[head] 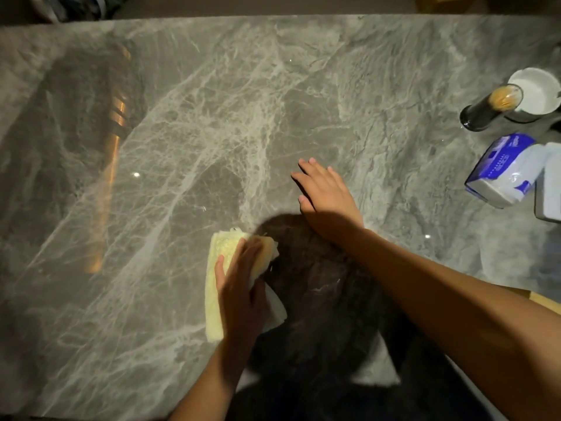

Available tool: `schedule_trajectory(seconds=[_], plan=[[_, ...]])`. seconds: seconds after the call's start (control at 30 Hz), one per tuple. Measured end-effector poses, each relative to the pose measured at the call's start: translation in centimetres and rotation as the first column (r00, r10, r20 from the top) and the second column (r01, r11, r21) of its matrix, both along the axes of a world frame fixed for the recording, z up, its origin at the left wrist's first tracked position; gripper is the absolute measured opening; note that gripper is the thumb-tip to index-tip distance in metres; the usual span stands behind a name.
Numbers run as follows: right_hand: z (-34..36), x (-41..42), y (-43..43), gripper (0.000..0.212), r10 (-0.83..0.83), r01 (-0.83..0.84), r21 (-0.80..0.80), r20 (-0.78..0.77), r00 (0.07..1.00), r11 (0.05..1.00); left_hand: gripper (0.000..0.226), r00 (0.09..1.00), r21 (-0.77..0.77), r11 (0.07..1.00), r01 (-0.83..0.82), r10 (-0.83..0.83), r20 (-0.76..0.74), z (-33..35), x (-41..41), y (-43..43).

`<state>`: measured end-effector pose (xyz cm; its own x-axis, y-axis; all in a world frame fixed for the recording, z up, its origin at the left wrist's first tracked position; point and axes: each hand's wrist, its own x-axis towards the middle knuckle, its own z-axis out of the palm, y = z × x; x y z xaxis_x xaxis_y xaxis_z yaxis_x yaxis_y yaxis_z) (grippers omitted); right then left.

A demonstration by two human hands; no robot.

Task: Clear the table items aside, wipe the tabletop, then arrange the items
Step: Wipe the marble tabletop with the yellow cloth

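A pale yellow cloth (pixel 214 287) lies folded on the grey marble tabletop (pixel 188 123), near the front middle. My left hand (pixel 241 287) presses flat on the cloth with straight fingers, covering its right half. My right hand (pixel 326 191) rests open on the bare marble, palm down, fingers spread, a little beyond and to the right of the cloth. The table items stand grouped at the right edge.
At the right edge stand a dark toothpick holder (pixel 488 109), a white round ashtray (pixel 538 91), a blue-and-white tissue pack (pixel 504 174) and a pale box (pixel 551 189) cut off by the frame. My shadow darkens the front middle.
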<state>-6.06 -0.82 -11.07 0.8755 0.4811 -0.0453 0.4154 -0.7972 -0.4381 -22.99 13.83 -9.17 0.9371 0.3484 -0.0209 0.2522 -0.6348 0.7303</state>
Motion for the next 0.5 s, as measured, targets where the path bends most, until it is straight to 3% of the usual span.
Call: schedule_trajectory(seconds=[0.07,0.1,0.17,0.23,0.5], plan=[[0.0,-0.1,-0.2,0.047,0.008,-0.008,0.007,0.02,1.0,1.0,0.049,0.999,0.021,0.999,0.031,-0.03,-0.044,0.2,-0.3,-1.5],[0.0,-0.2,-0.2,0.047,0.016,-0.017,0.005,0.022,1.0,1.0,0.05,0.992,0.103,0.991,0.087,-0.077,-0.1,0.2,-0.3,-2.1],[0.0,-0.2,-0.2,0.048,0.026,-0.026,-0.004,0.025,0.999,1.0,0.054,0.95,0.306,0.915,0.264,-0.192,-0.246,0.0,-0.2,-2.8],[0.1,-0.1,-0.2,0.048,0.031,-0.031,-0.003,0.022,0.999,1.0,0.056,0.91,0.4,0.842,0.363,-0.227,-0.348,-0.2,0.0,-2.9],[-0.2,-0.1,-0.3,0.043,0.024,-0.025,0.039,0.002,1.0,0.999,0.051,0.895,0.573,0.715,0.401,-0.174,-0.41,-0.9,2.6,-2.4]])
